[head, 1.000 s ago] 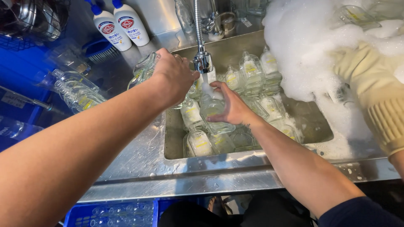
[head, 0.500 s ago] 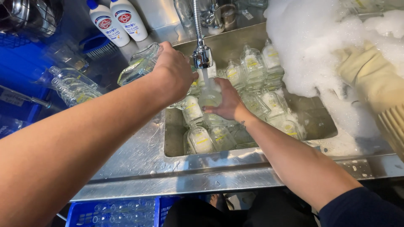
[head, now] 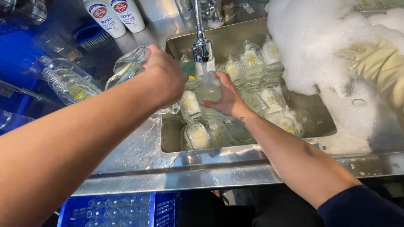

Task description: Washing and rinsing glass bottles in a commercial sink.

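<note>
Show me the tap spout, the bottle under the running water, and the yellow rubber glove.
tap spout [head: 202, 49], head view, on its metal nozzle end.
bottle under the water [head: 209, 88], head view, on its clear body.
yellow rubber glove [head: 374, 63], head view, on the back.

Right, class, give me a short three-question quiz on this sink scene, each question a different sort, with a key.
1. True or false: the right hand holds a clear glass bottle under the running metal tap.
2. What does the left hand grip?
A. a sponge
B. clear glass bottles
C. a white soap bottle
3. Fill in: a co-worker's hand in a pale yellow rubber glove works in white ____ beside the steel sink.

Key: 1 true; 2 B; 3 foam.
</note>
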